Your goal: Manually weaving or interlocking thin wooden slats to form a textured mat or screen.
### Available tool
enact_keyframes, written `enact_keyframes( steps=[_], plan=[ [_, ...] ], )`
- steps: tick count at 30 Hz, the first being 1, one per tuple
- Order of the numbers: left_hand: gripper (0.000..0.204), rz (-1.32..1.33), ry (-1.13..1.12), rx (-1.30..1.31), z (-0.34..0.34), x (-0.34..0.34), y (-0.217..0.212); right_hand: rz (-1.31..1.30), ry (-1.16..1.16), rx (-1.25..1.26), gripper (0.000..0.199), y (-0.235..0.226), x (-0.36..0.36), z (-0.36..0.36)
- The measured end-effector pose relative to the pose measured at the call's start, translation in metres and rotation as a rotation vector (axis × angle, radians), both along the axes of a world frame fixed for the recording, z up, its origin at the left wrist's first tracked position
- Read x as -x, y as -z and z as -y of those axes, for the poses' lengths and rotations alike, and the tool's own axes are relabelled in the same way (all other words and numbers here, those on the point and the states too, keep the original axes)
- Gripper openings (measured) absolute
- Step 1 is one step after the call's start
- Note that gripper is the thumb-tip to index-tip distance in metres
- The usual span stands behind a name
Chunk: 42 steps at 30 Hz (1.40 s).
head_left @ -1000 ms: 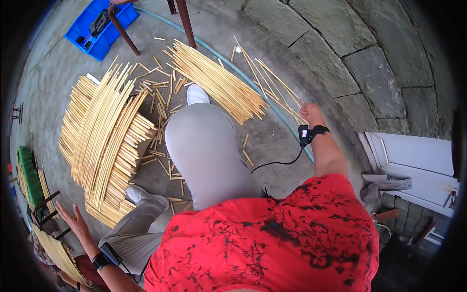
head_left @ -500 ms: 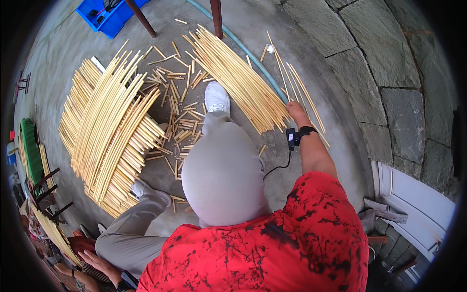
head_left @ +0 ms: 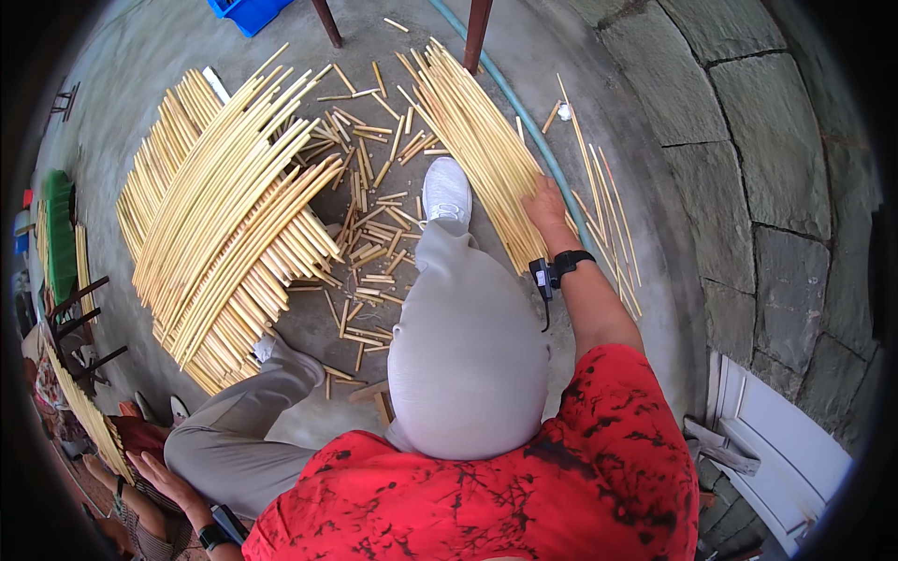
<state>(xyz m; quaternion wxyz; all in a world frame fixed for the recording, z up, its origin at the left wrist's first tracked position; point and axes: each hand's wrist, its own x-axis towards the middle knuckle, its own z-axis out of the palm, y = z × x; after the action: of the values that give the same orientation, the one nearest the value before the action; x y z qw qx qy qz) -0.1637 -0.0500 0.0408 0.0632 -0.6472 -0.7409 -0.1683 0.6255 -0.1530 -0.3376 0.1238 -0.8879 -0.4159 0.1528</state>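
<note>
Two hands work among pale cane sticks on a concrete floor [head_left: 636,187].
The right hand [head_left: 545,204], right of centre, lies flat with fingers spread on a bundle of long sticks [head_left: 472,140] in the upper middle. The left hand [head_left: 159,477], lower left, is open and holds nothing. A larger crossed stick pile [head_left: 224,215] fills the left.

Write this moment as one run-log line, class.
right hand: on bundle of bamboo sticks | left hand: low beside bent knee, empty | cut bamboo offcuts: scattered by white shoe
</note>
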Motion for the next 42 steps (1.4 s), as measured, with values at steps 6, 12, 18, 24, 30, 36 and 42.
enact_keyframes(
  steps=[6,12,18,24,30,36,42],
  plan=[
    [0.062,0.0,-0.044,-0.011,0.011,-0.006,0.001,0.013,0.059,0.192,0.058,-0.019,0.014,-0.028],
    [0.062,0.074,-0.095,-0.026,0.016,-0.008,-0.004,-0.049,0.093,0.223,0.044,-0.009,0.015,-0.046],
    [0.055,0.12,-0.06,-0.053,0.025,-0.008,-0.001,0.02,0.066,0.159,0.023,-0.018,0.021,-0.022],
    [0.054,0.2,-0.047,-0.095,0.02,-0.011,0.013,0.14,0.01,0.238,0.024,-0.063,0.028,0.003],
    [0.053,0.28,-0.032,-0.153,0.055,0.004,-0.006,0.13,-0.019,0.012,0.033,-0.131,0.046,0.05],
    [0.05,0.106,0.047,-0.237,0.071,0.026,-0.003,-0.454,0.048,-0.144,0.017,-0.256,0.04,0.058],
    [0.038,0.554,0.56,0.282,0.055,-0.03,-0.044,-0.235,-0.356,-0.017,0.01,-0.464,0.131,0.031]
  ],
)
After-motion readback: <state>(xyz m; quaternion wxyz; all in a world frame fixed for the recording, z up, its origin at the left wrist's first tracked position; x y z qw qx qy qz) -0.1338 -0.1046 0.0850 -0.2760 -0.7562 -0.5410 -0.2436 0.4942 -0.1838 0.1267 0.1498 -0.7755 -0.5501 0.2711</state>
